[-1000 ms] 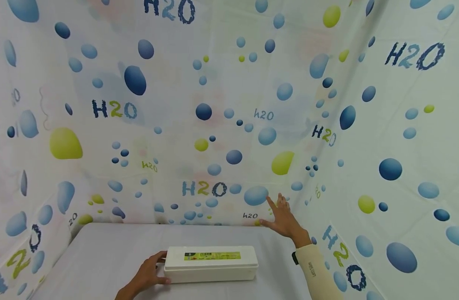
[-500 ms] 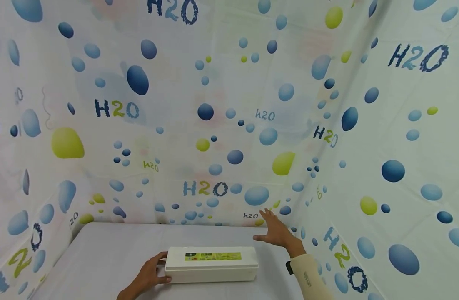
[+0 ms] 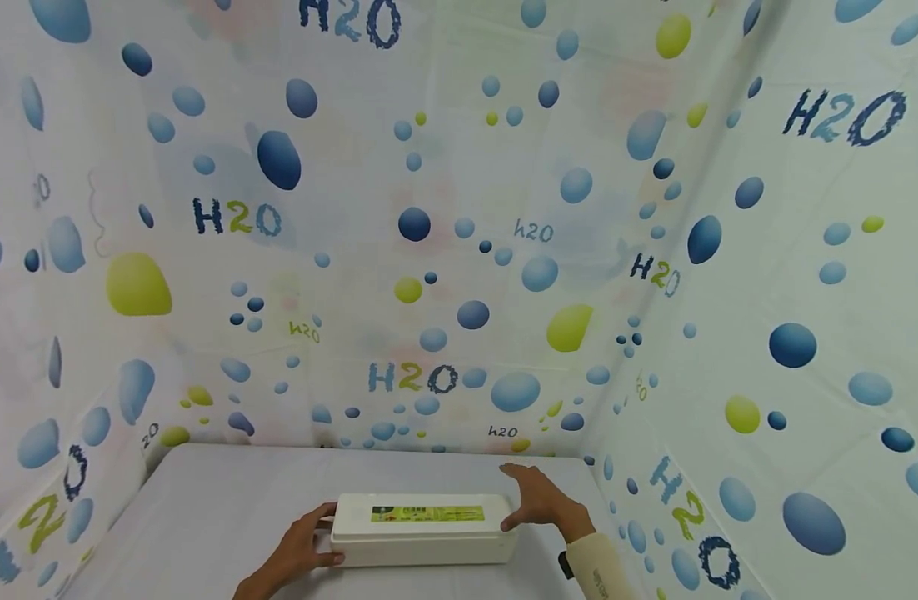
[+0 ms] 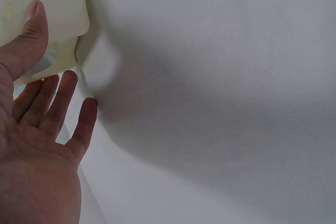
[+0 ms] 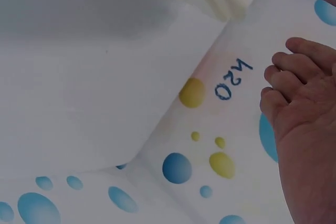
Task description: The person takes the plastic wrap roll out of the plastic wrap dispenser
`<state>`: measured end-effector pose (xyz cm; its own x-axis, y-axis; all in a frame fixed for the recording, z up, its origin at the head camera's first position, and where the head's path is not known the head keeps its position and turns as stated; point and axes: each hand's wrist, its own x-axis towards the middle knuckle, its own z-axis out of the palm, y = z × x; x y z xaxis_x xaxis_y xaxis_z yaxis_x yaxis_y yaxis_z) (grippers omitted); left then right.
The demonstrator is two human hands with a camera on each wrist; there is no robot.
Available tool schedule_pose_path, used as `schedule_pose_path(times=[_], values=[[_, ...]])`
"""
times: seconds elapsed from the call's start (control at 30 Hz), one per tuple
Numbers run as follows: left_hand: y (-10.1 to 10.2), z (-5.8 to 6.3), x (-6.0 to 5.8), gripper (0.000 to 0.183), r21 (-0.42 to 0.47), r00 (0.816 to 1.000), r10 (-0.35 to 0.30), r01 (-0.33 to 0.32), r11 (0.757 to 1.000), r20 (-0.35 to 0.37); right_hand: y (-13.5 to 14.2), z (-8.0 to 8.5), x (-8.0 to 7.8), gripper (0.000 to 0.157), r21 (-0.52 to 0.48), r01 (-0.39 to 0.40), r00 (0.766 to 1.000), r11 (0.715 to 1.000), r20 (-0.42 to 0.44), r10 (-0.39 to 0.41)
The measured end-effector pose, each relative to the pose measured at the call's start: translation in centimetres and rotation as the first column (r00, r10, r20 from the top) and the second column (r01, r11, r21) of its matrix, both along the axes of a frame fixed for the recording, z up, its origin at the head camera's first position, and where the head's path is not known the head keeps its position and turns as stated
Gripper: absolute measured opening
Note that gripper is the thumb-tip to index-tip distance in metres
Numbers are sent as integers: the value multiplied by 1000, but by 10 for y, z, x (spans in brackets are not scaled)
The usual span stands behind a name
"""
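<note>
A long white lidded box [image 3: 421, 550] with a yellow-green printed label [image 3: 429, 513] lies on the white-covered table. My left hand [image 3: 297, 546] holds its left end, the thumb at the front and the fingers toward the back. The left wrist view shows the thumb [image 4: 32, 32] against the box [image 4: 58, 3] and several fingertips along its edge. At the box's right end is my right hand [image 3: 545, 500], its thumb and fingers spread apart and nothing in its grasp. In the head view its thumb overlaps the right end of the lid.
The white tabletop [image 3: 227, 492] extends around the box and behind it. White cloth walls [image 3: 339, 275] printed with blue and yellow-green drops and H2O lettering enclose the back and sides. A dark band [image 3: 566, 565] circles the right wrist at the sleeve.
My right hand has come down and leftward from in front of the back cloth to the box's right end. The left hand and the box have stayed in place.
</note>
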<state>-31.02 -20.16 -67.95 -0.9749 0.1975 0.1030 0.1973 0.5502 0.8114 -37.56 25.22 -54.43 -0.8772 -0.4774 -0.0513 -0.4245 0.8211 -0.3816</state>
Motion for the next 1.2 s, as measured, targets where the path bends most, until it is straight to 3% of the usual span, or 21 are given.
schedule_pose_path(times=[0.2, 0.53, 0.9, 1.2], values=[[1, 1, 3, 90, 9, 1000, 1, -1, 1000, -16, -5, -13, -3, 101, 8, 4, 998, 1000, 56, -4], [2, 0, 0, 90, 14, 1000, 20, -20, 1000, -2, -7, -29, -5, 100, 40, -15, 997, 999, 78, 12], [1, -4, 2, 92, 13, 1000, 11, -12, 1000, 15, -6, -37, -1, 97, 21, -34, 997, 999, 69, 32], [3, -2, 0, 92, 21, 999, 34, -35, 999, 30, -10, -41, -5, 88, 19, 8, 996, 1000, 83, -10]])
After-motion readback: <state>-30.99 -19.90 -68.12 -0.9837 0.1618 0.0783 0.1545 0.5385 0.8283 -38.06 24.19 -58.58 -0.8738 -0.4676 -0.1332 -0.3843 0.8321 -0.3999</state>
